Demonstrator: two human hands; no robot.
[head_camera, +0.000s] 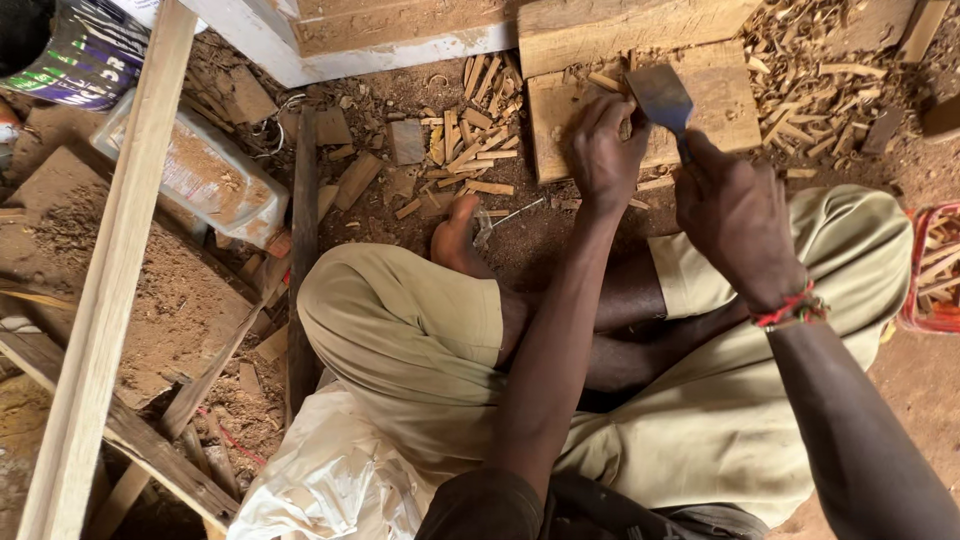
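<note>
Two bare hands work over a wooden block (700, 110) on a dirt floor (530, 235) littered with wood chips (470, 150), seen from above a person sitting cross-legged in khaki shorts. At far left a pale plank (110, 280) runs diagonally, with a dusty clear plastic container (200, 170) beside it. Moving right, the left hand (605, 150) presses down on a small piece of wood (626, 127) on the block, fingers closed on it. Just to its right, the right hand (735, 215), a red cord at its wrist, has its grip clamped on a flat-bladed chisel (662, 98). The blade's long axis angles up and left, its edge next to the left fingers; the piece lies left of the blade
</note>
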